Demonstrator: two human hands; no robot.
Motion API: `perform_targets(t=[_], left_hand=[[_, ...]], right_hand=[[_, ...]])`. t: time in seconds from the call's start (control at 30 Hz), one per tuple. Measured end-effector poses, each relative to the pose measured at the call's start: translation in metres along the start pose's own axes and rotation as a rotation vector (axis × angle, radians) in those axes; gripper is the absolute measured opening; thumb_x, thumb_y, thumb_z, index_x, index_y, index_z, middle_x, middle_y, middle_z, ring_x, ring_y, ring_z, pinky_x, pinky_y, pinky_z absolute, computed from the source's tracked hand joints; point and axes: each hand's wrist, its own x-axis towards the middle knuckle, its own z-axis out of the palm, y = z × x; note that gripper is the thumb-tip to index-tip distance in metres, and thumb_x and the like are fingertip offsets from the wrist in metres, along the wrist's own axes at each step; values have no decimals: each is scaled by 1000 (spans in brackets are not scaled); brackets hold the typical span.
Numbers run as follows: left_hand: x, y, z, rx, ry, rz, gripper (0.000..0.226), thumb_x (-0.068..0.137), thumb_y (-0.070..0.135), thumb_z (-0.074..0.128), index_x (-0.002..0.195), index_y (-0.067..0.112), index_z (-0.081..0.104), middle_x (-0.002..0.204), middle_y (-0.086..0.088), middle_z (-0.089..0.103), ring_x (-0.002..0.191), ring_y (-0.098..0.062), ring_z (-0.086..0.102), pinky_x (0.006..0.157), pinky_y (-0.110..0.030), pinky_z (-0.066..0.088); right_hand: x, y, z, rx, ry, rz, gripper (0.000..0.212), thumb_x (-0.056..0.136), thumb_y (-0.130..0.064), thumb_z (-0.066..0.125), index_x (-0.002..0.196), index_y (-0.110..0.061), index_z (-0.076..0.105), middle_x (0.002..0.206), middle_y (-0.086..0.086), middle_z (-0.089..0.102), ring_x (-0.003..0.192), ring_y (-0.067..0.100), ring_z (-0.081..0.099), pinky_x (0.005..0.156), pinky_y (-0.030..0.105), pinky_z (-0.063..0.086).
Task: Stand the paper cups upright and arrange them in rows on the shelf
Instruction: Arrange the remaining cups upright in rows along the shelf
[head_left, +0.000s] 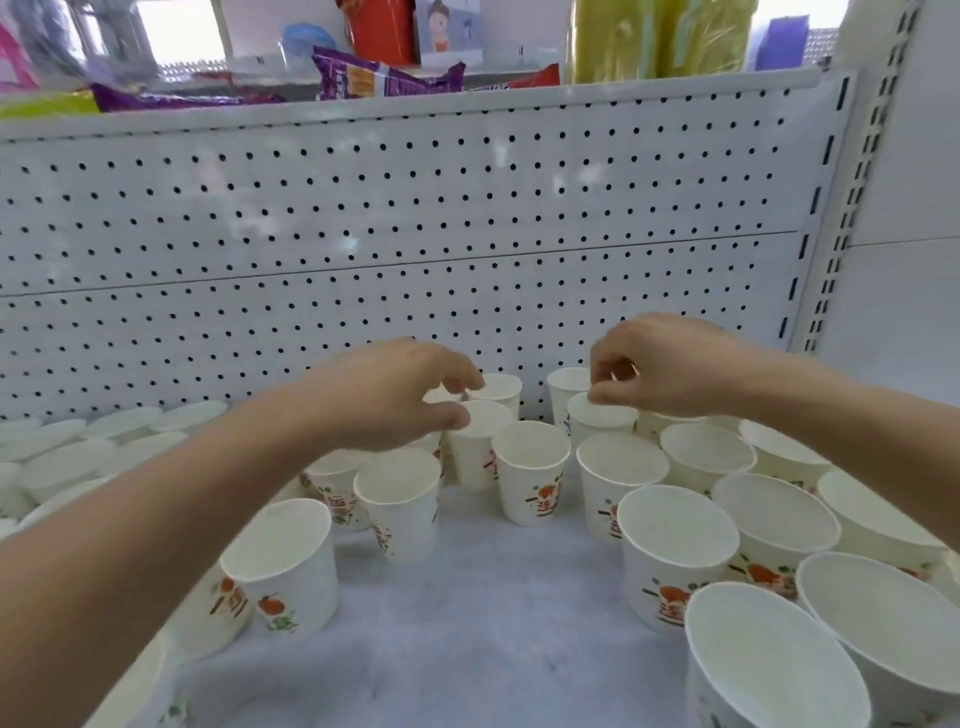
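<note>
Several white paper cups with orange and green print stand upright on the shelf (493, 597), open ends up. My left hand (384, 395) reaches over the back middle; its thumb and fingers pinch the rim of a cup (475, 447). Behind that one stands another cup (501, 389). My right hand (660, 364) hovers at the back right and pinches the rim of a cup (597, 423) with thumb and forefinger. Upright cups fill the right side, such as a large near one (675, 545), and a few stand left of centre (285, 561).
A white pegboard back panel (415, 234) rises behind the cups. White lids or upturned cup bottoms (67, 457) crowd the far left. An upper shelf holds snack packets (384, 78) and bottles. A slotted upright (831, 208) bounds the right.
</note>
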Motion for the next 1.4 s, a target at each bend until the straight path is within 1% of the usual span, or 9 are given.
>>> perform_targets(t=[0.13,0.23,0.33,0.47,0.63,0.77,0.9,1.1,1.4], left_hand=[[7,-14,5,-73,-127,-46,32,92,38,59,123,32,59,120,17,60,110,-4,53,91,-24,40],[16,-8,30,-31,-206,-33,41,91,41,60,131,32,55,127,16,56,117,-7,48,93,-23,35],[25,-4,42,92,-100,46,31,90,35,59,122,34,62,117,15,63,108,-9,53,95,-27,32],[18,-9,39,95,-132,97,19,89,32,61,106,33,70,98,15,69,85,-6,55,94,-33,42],[-17,-6,27,-113,-284,160,15,90,30,63,103,33,70,94,17,69,85,2,59,80,-22,49],[-13,-17,7,-321,-200,116,13,89,32,66,99,32,73,90,21,70,85,9,60,78,-8,45],[33,-48,1,-330,100,-72,12,89,29,65,96,31,75,85,22,70,80,5,64,83,-22,52],[80,-47,39,63,-29,-224,22,80,48,70,96,33,75,93,15,71,83,-12,64,69,-28,52],[80,-50,44,28,-84,-157,15,84,30,71,98,31,73,88,16,66,84,-9,61,66,-24,48]], right_hand=[[17,-26,-3,275,-206,-115,20,81,-51,67,81,-32,72,80,-14,68,78,7,61,68,28,51],[21,-46,5,266,-418,-173,27,71,-59,71,80,-34,73,80,-18,69,78,3,63,71,33,54],[22,-59,15,152,-437,-266,24,73,-45,70,75,-21,70,71,-6,67,66,10,62,61,37,52],[13,-69,9,176,-489,-322,19,78,-37,70,75,-18,70,70,-4,64,58,7,52,52,27,42],[-6,-77,-9,294,-647,-338,17,80,-44,71,82,-27,74,79,-13,69,76,3,62,66,26,52],[21,-60,-19,449,-433,-308,16,85,-34,70,80,-20,76,73,-8,69,66,8,58,67,30,48],[74,-31,1,270,-161,-131,10,87,-29,68,84,-23,74,78,-12,68,70,6,59,63,24,47],[108,-31,41,40,-230,-80,15,82,-41,70,87,-27,72,86,-10,69,79,12,64,70,31,55],[104,-31,49,-92,-223,-138,8,84,-25,60,77,-25,65,83,-5,66,73,17,61,56,25,44]])
